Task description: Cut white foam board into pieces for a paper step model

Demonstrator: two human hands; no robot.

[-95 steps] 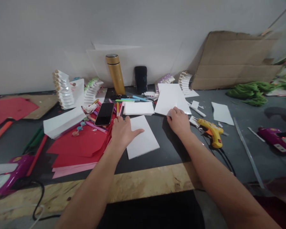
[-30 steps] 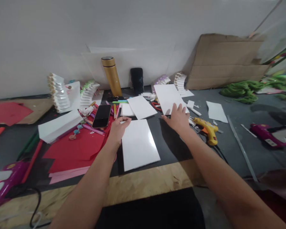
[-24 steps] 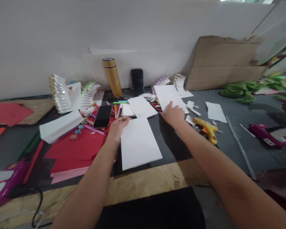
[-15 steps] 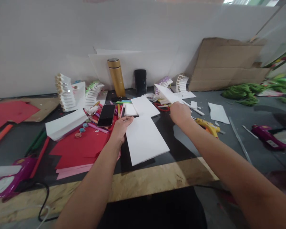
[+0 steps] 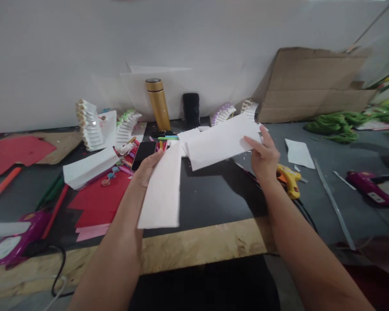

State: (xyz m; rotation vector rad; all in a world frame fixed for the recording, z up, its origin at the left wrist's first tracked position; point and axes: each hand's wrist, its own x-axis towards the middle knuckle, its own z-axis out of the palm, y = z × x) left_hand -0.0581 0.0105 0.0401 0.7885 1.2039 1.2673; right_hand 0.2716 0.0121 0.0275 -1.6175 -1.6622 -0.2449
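My left hand (image 5: 150,165) grips the edge of a white paper sheet (image 5: 164,194), which hangs tilted over the front of the dark table. Between the thumb and fingers of my right hand (image 5: 265,155) is a second white sheet (image 5: 218,140), held slanted above the middle of the table. The inner ends of the two sheets come close together; whether they touch I cannot tell. Behind them another white piece of paper (image 5: 187,134) lies partly covered. A black phone (image 5: 144,154) rests beside my left hand, and a yellow glue gun (image 5: 289,180) lies just right of my right wrist.
A gold flask (image 5: 158,103) and a black upright object (image 5: 191,110) stand by the wall. Red paper sheets (image 5: 99,198) and a folded white paper (image 5: 90,167) lie left. Purple glue guns (image 5: 22,242) sit at both sides. Cardboard (image 5: 311,86) leans behind green yarn (image 5: 335,125).
My right hand has moved right and lower, bringing its white sheet across the middle. My left hand has lifted and tilted its sheet, shifting it left off the table.
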